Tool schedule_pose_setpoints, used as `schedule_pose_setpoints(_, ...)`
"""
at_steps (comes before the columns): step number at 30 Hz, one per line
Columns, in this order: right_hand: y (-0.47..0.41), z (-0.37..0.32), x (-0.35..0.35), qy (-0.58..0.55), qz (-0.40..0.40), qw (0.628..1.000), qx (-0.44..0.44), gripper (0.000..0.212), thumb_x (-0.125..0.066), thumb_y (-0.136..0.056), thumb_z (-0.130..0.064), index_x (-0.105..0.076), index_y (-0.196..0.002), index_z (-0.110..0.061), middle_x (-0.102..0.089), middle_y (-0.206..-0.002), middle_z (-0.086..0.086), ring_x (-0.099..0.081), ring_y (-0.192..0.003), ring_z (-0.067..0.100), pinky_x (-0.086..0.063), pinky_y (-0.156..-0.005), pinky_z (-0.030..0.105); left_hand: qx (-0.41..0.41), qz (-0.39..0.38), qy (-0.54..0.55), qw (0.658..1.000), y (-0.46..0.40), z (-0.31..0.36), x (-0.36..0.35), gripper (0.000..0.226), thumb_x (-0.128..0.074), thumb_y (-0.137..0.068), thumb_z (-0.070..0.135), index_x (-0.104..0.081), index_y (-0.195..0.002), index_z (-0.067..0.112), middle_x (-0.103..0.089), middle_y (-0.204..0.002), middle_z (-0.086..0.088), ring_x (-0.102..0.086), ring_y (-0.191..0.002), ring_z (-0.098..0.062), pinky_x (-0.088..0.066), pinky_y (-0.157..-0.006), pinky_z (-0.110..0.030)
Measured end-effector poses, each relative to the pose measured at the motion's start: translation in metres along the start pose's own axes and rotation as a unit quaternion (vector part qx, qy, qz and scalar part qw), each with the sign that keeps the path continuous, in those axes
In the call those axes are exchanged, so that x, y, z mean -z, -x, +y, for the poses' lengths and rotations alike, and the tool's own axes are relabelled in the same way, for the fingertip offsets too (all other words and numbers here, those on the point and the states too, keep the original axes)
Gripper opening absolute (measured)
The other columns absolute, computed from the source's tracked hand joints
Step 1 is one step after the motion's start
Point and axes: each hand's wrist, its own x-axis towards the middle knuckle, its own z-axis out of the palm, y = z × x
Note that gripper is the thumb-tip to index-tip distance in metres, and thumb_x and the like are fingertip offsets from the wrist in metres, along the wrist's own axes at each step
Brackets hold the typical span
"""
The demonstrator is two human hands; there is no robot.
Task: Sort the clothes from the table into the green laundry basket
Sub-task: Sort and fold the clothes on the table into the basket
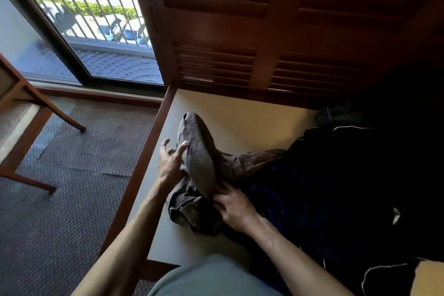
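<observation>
Gripping the grey garment (200,166) at its near end with our right hand (231,208), we spread our left hand (171,158) against its raised side.

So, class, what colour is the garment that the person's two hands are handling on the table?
Grey-brown, plain, no pattern: the garment, seen in the head view.

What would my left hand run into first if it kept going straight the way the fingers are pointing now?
The left hand points up and right, its fingers already at the raised grey-brown garment. It would press into that cloth first; behind it lies bare table. Depth is hard to judge from one view.
</observation>
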Motion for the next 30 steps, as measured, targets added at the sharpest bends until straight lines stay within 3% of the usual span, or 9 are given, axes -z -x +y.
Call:
schedule_pose_setpoints(3,0.01,-0.002,-0.015,0.035,-0.026,0.999,0.006,0.026,-0.051,-0.095,-0.026,-0.072,-0.109,-0.016,-0.045,-0.153,-0.001,-0.016,-0.153,0.02,-0.03,-0.112,0.039,-0.171,-0.021,-0.22,0.96,0.017,0.008,-0.015,0.09,-0.078,-0.075,0.064,-0.03,-0.149,0.048,-0.025,-0.159,-0.006,-0.039,-0.137,-0.025,-0.041,-0.108,-0.049)
schedule_pose_setpoints(6,0.009,-0.016,0.0,-0.088,0.008,0.994,-0.065,0.018,-0.058,-0.092,-0.024,-0.072,-0.093,-0.012,-0.067,-0.123,0.008,-0.055,-0.125,0.024,-0.045,-0.096,0.031,-0.116,-0.119,-0.453,0.876,0.019,-0.008,-0.037,0.099,-0.077,-0.063,0.075,-0.025,-0.146,0.059,0.011,-0.167,-0.006,-0.014,-0.149,-0.045,-0.028,-0.112,-0.068)
schedule_pose_setpoints(10,0.002,-0.002,0.044,-0.197,0.219,0.94,-0.173,0.009,-0.061,-0.089,-0.018,-0.066,-0.082,-0.016,-0.07,-0.078,0.001,-0.065,-0.073,0.017,-0.051,-0.067,0.027,-0.077,-0.097,-0.445,0.887,0.017,-0.049,-0.023,0.119,-0.061,-0.045,0.094,-0.009,-0.148,0.062,-0.018,-0.162,-0.013,-0.028,-0.145,-0.044,-0.035,-0.112,-0.062)
schedule_pose_setpoints(13,-0.003,0.043,0.079,-0.309,0.296,0.837,-0.342,0.016,-0.06,-0.095,-0.022,-0.059,-0.081,-0.015,-0.069,-0.078,0.012,-0.064,-0.064,0.025,-0.053,-0.049,0.026,-0.095,-0.101,-0.437,0.889,0.02,-0.057,-0.01,0.122,-0.061,-0.046,0.095,-0.007,-0.15,0.06,-0.027,-0.159,-0.013,-0.032,-0.144,-0.041,-0.036,-0.113,-0.06)
schedule_pose_setpoints(15,-0.003,0.065,0.098,-0.398,0.22,0.754,-0.474,0.026,-0.062,-0.097,-0.037,-0.055,-0.085,-0.015,-0.068,-0.088,0.017,-0.068,-0.074,0.031,-0.058,-0.053,0.036,-0.102,-0.098,-0.432,0.891,0.024,-0.057,-0.008,0.121,-0.063,-0.049,0.092,-0.008,-0.151,0.058,-0.029,-0.158,-0.014,-0.033,-0.142,-0.042,-0.036,-0.113,-0.059)
schedule_pose_setpoints(17,-0.007,0.075,0.109,-0.479,0.14,0.699,-0.512,0.032,-0.067,-0.093,-0.041,-0.055,-0.094,-0.011,-0.067,-0.093,0.022,-0.069,-0.087,0.038,-0.06,-0.061,0.044,-0.111,-0.097,-0.427,0.892,0.023,-0.06,-0.009,0.12,-0.064,-0.05,0.09,-0.009,-0.152,0.057,-0.03,-0.157,-0.014,-0.033,-0.142,-0.043,-0.035,-0.114,-0.059)
schedule_pose_setpoints(21,-0.038,0.07,0.111,-0.509,0.161,0.683,-0.5,0.007,-0.06,-0.092,0.003,-0.06,-0.099,0.001,-0.065,-0.09,0.02,-0.063,-0.075,0.03,-0.054,-0.051,0.038,-0.117,-0.099,-0.417,0.896,0.021,-0.065,-0.007,0.118,-0.065,-0.052,0.089,-0.007,-0.15,0.059,-0.029,-0.158,-0.014,-0.031,-0.143,-0.042,-0.032,-0.116,-0.058)
schedule_pose_setpoints(25,-0.079,0.034,0.113,-0.594,0.212,0.653,-0.419,0.026,-0.049,-0.088,0.013,-0.059,-0.08,-0.009,-0.066,-0.091,0.018,-0.062,-0.076,0.029,-0.054,-0.057,0.032,-0.113,-0.09,-0.41,0.901,0.019,-0.059,0.001,0.107,-0.067,-0.061,0.084,-0.013,-0.15,0.059,-0.042,-0.15,-0.012,-0.047,-0.133,-0.041,-0.046,-0.106,-0.052)
schedule_pose_setpoints(30,-0.08,-0.047,0.104,-0.604,0.09,0.77,-0.182,0.035,-0.046,-0.089,0.013,-0.067,-0.101,-0.012,-0.068,-0.084,0.007,-0.064,-0.07,0.019,-0.054,-0.064,0.033,-0.074,-0.059,-0.394,0.914,0.008,-0.047,0.008,0.095,-0.071,-0.073,0.069,-0.024,-0.153,0.05,-0.056,-0.141,-0.017,-0.055,-0.127,-0.038,-0.048,-0.102,-0.045)
